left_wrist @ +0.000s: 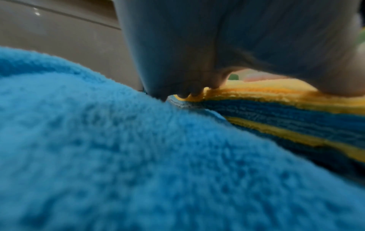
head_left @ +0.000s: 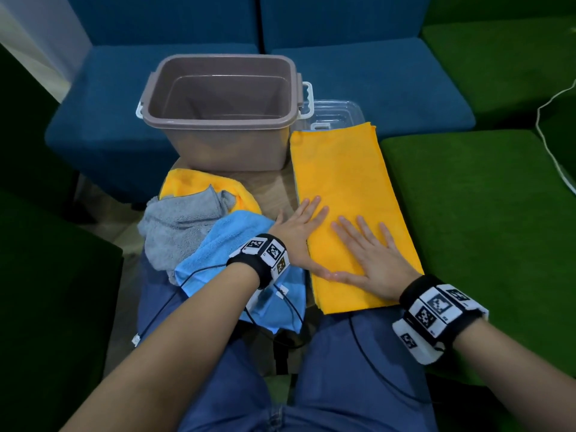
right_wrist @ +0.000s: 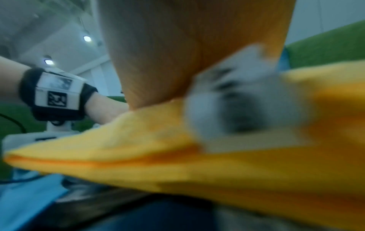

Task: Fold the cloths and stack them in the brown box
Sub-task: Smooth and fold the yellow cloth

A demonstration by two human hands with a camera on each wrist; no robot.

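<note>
Both hands lay flat with straight fingers, gripping nothing: the left hand (head_left: 300, 221) and the right hand (head_left: 371, 257) pressed side by side on the near half of the yellow cloth (head_left: 346, 185). That cloth topped a long pile along the right edge of the small table (head_left: 271, 188); the left wrist view showed blue and yellow layers (left_wrist: 296, 121) beneath it. The step looked like smoothing a cloth folded to a long strip. The brown box (head_left: 218, 104) stood at the table's far edge with no cloth visible inside. A heap of unfolded cloths, grey (head_left: 177, 226), blue (head_left: 224, 247) and another yellow one (head_left: 193, 182), sat at the near left corner, spilling onto the lap.

Next, the strip would probably need a fold across its length, far end brought toward the near end, before it could fit the box.

How many cloths the pile held could not be counted. A clear lid (head_left: 338, 115) behind the pile was partly covered. The right wrist view was blurred, a grey smear (right_wrist: 237, 101) unreadable.
</note>
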